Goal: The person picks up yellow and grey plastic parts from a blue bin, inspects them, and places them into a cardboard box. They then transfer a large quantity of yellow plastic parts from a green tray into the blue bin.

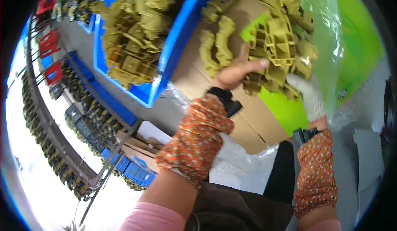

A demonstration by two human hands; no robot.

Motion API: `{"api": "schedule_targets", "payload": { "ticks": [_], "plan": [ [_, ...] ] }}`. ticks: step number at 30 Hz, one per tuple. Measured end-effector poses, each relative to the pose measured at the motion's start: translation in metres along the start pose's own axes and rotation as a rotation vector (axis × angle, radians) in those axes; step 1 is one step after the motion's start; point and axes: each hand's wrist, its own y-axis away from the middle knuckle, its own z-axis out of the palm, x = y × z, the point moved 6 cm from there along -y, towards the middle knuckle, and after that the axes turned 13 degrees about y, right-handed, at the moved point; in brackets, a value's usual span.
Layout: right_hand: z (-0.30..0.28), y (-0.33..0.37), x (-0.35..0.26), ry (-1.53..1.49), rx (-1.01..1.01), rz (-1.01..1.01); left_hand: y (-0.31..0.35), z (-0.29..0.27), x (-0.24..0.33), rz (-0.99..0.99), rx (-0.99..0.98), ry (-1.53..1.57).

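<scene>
My bare left hand [235, 73] lies against the left side of a cluster of olive-yellow moulded plastic parts [273, 40]. Its thumb is laid over a ribbed part, and the other fingers are partly hidden beneath. At the cluster's lower right is my right hand [307, 93], in a white knit glove, its thumb on the parts and its other fingers out of sight. Both hands grip the cluster between them. Two wavy olive-yellow parts [223, 43] rest on brown cardboard just beyond my left hand.
A blue bin [167, 53] heaped with similar parts stands at the upper left. Clear plastic film [326, 24] and a bright green sheet [364, 45] lie at the right. Far left are a metal rack rail [53, 138], several small blue bins [134, 173] and red crates [49, 44].
</scene>
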Motion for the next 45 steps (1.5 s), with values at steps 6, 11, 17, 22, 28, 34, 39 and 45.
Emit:
{"api": "schedule_targets", "payload": {
  "ticks": [6, 11, 17, 22, 28, 34, 39, 45],
  "plan": [
    [0.016, 0.040, 0.029, -0.004, -0.090, 0.080, 0.084, 0.002, -0.037, 0.043, 0.009, 0.009],
    [0.052, 0.081, -0.029, 0.085, -0.116, 0.064, 0.173, 0.009, -0.023, 0.074, 0.116, 0.112],
    [0.151, 0.044, -0.165, 0.191, -0.328, -0.228, 0.257, 0.014, 0.101, 0.424, 0.214, 0.157],
    [0.243, -0.040, -0.267, 0.162, -0.517, -0.474, 0.267, 0.021, 0.239, 0.683, 0.163, 0.052],
    [0.272, -0.114, -0.342, 0.848, -0.123, -0.718, 0.217, -0.015, 0.333, 0.783, 0.296, 0.058],
    [0.276, -0.102, -0.338, 1.055, 0.312, -1.081, 0.220, -0.041, 0.335, 0.962, 0.854, -0.165],
    [0.292, -0.079, -0.292, 1.321, 0.305, -1.040, 0.240, -0.014, 0.333, 1.255, 0.699, -0.815],
    [0.315, -0.111, -0.324, 1.529, 0.415, -1.080, 0.233, -0.029, 0.349, 1.239, 0.891, -1.090]
  ]
}}
